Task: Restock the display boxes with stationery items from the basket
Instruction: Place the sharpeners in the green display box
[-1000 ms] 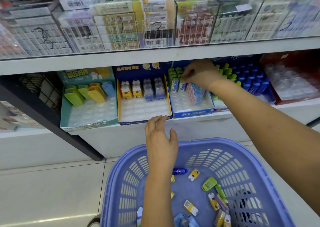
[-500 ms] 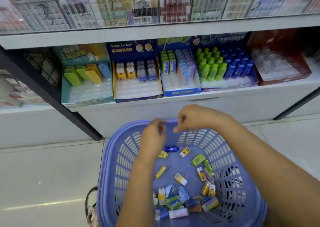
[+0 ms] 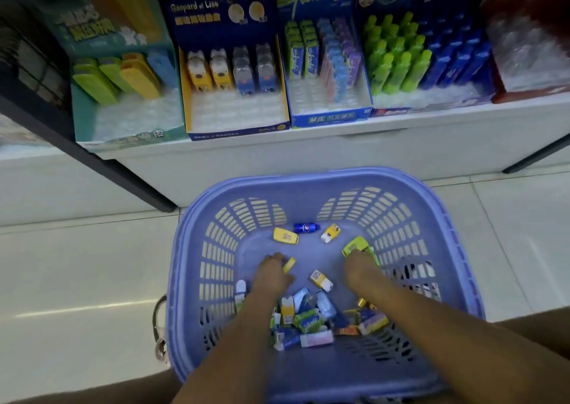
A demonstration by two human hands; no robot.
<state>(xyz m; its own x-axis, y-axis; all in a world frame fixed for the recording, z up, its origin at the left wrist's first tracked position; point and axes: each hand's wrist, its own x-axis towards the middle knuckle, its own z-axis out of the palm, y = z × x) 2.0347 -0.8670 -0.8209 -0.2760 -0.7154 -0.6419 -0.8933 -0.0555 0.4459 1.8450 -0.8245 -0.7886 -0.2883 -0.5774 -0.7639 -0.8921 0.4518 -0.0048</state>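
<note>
In the basket (image 3: 308, 178), left hand (image 3: 273, 272) touches a yellow item (image 3: 289, 264), right hand (image 3: 359, 268) a green item (image 3: 354, 245); holds unclear, either could slip on lifting

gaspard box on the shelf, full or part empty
Part empty. The Gaspard box holds one back row of four items; the clear tray slots in front are bare.

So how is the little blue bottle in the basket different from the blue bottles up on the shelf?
The little blue bottle lies on its side, while the shelf's blue bottles stand upright. The little one lies loose by itself on the basket floor, while the shelf ones are packed in rows beside green bottles in a display box. Both are blue.
</note>
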